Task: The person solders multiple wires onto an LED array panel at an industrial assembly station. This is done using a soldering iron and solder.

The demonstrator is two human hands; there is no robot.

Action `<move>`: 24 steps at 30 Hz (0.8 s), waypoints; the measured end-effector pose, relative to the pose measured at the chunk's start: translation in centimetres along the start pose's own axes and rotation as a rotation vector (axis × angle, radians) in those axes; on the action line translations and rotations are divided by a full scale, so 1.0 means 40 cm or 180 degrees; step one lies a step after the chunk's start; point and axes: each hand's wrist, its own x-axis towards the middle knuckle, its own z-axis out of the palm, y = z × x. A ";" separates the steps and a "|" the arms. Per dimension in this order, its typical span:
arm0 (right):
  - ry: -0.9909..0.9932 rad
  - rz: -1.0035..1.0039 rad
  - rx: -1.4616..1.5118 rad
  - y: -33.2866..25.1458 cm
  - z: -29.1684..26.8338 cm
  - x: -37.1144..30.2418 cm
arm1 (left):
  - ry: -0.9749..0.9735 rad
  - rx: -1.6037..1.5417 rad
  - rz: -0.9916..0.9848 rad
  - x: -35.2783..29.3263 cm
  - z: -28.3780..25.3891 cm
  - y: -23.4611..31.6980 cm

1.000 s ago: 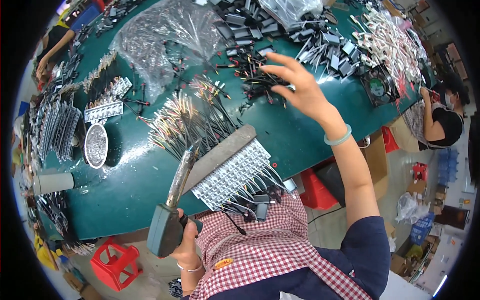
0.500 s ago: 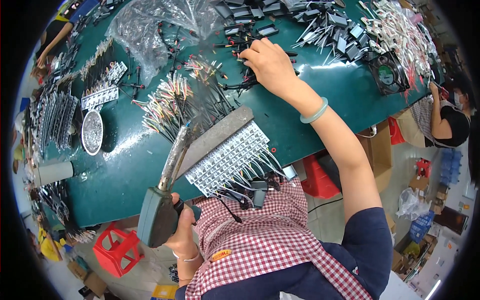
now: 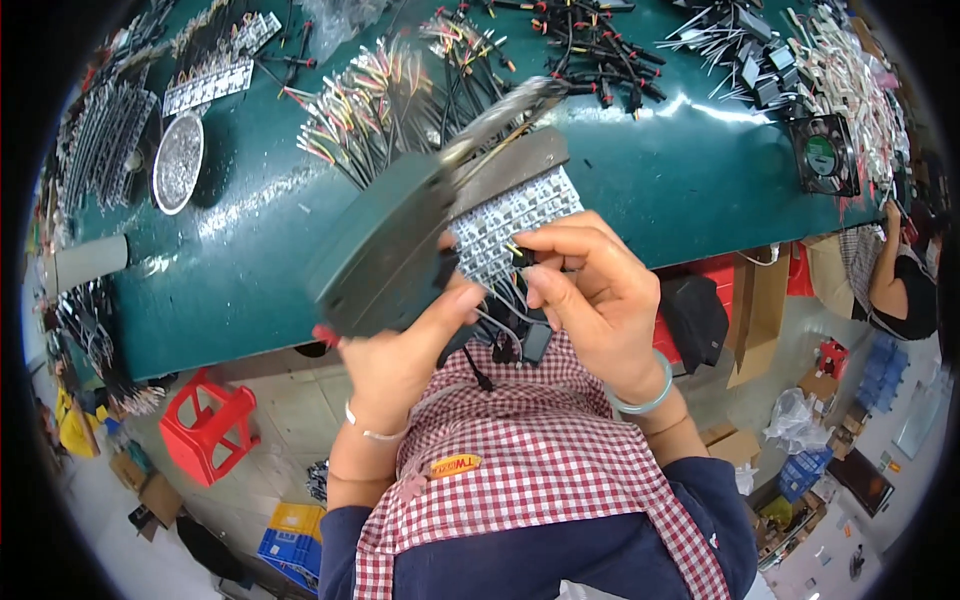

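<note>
My left hand (image 3: pixel 405 350) is closed around the dark green grip of a soldering gun (image 3: pixel 385 250), its blurred metal tip angled up to the far right. Just beyond my fingers, a panel of small white circuit boards (image 3: pixel 500 225) leans against a grey-brown bar (image 3: pixel 515 170). Wires trail from the panel's near edge to a black box-shaped part (image 3: pixel 536 343) over my apron. My right hand (image 3: pixel 605 300) pinches a short black cable (image 3: pixel 521 256) with yellowish wire ends, held over the panel; most of the cable is hidden by the fingers.
Bundled wires (image 3: pixel 380 105) lie behind the bar, with black cables with red rings (image 3: pixel 600 50) beyond to the right. A cup of silvery bits (image 3: pixel 179 165) stands left. A fan (image 3: pixel 824 156) sits at the right, near a person's arm (image 3: pixel 885 265). A red stool (image 3: pixel 208 425) is below.
My right hand has come back from the cable pile to the board panel, now pinching a cable. My left hand has raised the soldering gun and swung it rightward. The view has shifted.
</note>
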 end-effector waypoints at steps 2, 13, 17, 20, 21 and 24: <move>0.0271 0.0225 0.0224 0.017 0.014 -0.030 | -0.0285 0.0072 -0.0015 0.017 0.008 -0.017; 0.0238 0.0100 0.0300 0.034 0.008 -0.082 | -0.0592 -0.0256 0.0014 0.001 0.028 -0.041; 0.0212 0.0227 0.0440 0.039 0.004 -0.091 | -0.0733 -0.0249 -0.0009 0.003 0.022 -0.052; 0.0441 -0.0061 -0.0025 0.043 0.011 -0.097 | -0.0781 -0.0017 -0.0005 0.006 0.028 -0.050; 0.0445 -0.0056 -0.0023 0.047 0.009 -0.097 | -0.0688 -0.0047 -0.0071 0.005 0.035 -0.049; 0.0440 -0.0604 -0.0774 0.055 0.001 -0.096 | -0.0544 -0.0066 -0.0162 0.003 0.043 -0.051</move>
